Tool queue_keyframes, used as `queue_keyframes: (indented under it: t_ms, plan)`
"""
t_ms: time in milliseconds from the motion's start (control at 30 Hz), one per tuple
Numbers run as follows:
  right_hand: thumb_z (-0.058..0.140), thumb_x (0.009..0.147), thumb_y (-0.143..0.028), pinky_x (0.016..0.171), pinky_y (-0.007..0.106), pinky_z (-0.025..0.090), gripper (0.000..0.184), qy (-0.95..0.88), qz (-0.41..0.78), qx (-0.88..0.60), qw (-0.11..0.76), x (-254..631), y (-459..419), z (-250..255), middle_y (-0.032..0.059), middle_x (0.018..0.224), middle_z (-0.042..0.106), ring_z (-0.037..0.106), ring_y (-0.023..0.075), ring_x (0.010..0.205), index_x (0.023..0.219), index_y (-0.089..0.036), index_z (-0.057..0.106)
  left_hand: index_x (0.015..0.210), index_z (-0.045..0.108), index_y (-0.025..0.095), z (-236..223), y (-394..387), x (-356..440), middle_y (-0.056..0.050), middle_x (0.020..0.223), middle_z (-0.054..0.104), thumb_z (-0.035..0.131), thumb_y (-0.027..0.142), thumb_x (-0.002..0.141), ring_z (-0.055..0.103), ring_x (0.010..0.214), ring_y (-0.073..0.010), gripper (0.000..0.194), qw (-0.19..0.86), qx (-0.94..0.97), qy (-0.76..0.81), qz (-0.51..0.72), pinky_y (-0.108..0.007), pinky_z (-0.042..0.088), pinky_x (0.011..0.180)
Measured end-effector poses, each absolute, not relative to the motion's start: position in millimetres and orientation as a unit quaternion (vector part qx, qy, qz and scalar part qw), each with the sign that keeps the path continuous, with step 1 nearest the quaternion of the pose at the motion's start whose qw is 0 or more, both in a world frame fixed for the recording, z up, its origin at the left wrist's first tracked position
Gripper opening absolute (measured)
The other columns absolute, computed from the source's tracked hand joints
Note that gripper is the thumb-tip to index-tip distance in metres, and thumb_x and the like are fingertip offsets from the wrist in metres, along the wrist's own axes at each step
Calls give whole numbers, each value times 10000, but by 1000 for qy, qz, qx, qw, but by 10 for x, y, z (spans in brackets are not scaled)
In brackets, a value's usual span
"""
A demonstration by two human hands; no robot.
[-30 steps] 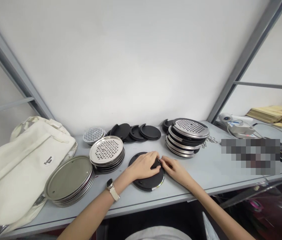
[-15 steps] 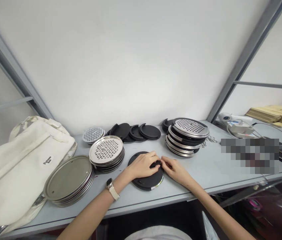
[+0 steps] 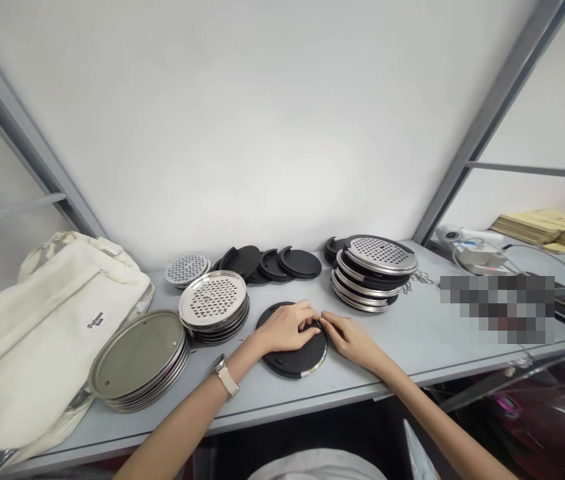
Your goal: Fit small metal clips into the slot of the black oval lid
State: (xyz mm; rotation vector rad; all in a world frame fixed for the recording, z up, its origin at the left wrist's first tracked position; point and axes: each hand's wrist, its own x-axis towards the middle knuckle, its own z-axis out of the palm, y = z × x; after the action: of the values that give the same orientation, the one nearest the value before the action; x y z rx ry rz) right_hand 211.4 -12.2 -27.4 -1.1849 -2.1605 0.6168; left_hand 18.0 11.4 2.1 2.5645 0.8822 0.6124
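A round black disc [image 3: 289, 363] lies on the table in front of me, with a strip of coloured pattern along its lower right edge. My left hand [image 3: 289, 327] rests over the disc, fingers curled and closed at its right rim. Right beside those fingertips, my right hand [image 3: 349, 339] pinches at the same rim. A tiny metallic glint shows between the two hands; what the pinch holds is too small to make out. The left palm hides the disc's middle.
Left of the disc stand a stack of perforated metal grater discs [image 3: 213, 300] and a stack of olive round plates [image 3: 137, 357]. Black lids [image 3: 301, 262] lie along the wall. Rightward are stacked graters with black rims [image 3: 379, 255], wire hooks [image 3: 416, 281] and a cream bag [image 3: 52, 320] far left.
Almost nothing differs. Both hands stay at the disc's right rim, with a slight shift of the fingers, and a small metallic glint now shows there.
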Motion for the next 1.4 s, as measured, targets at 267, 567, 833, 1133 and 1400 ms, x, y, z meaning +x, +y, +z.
queue_keyframes:
  t_ms: [267, 567, 833, 1133, 1400]
  plan:
    - [309, 966, -327, 592, 261, 352, 300, -820, 234, -444, 275, 2109, -103, -236, 14, 705, 608, 540, 161, 612, 811, -208, 537, 903, 571, 180, -18, 132, 177, -6, 816, 507, 577, 239, 833, 502, 678, -121, 91, 196, 906, 301, 224, -238, 412, 649]
    - [315, 966, -315, 600, 256, 351, 300, -827, 242, -436, 259, 2135, -86, -223, 5, 701, 603, 542, 156, 610, 832, -206, 560, 887, 540, 172, -13, 129, 176, -6, 829, 497, 553, 230, 848, 502, 690, -121, 71, 188, 914, 281, 226, -232, 409, 640]
    - [324, 964, -283, 596, 254, 341, 294, -832, 233, -440, 244, 2127, -83, -198, 13, 715, 625, 544, 155, 611, 823, -201, 569, 885, 532, 175, -23, 124, 185, -8, 830, 494, 551, 220, 846, 502, 697, -125, 62, 183, 913, 290, 220, -238, 411, 650]
    - [291, 973, -275, 620, 266, 358, 299, -838, 216, -446, 228, 2137, -85, -229, 34, 754, 637, 567, 167, 646, 873, -193, 561, 911, 526, 177, 2, 103, 181, -10, 851, 493, 521, 207, 862, 505, 700, -124, 58, 174, 919, 280, 216, -237, 409, 662]
    - [284, 978, -289, 626, 274, 366, 289, -837, 209, -454, 224, 2152, -97, -243, 40, 774, 644, 582, 179, 663, 912, -198, 551, 911, 528, 173, 8, 97, 179, -13, 849, 490, 489, 218, 879, 497, 671, -116, 68, 173, 920, 283, 208, -237, 405, 645]
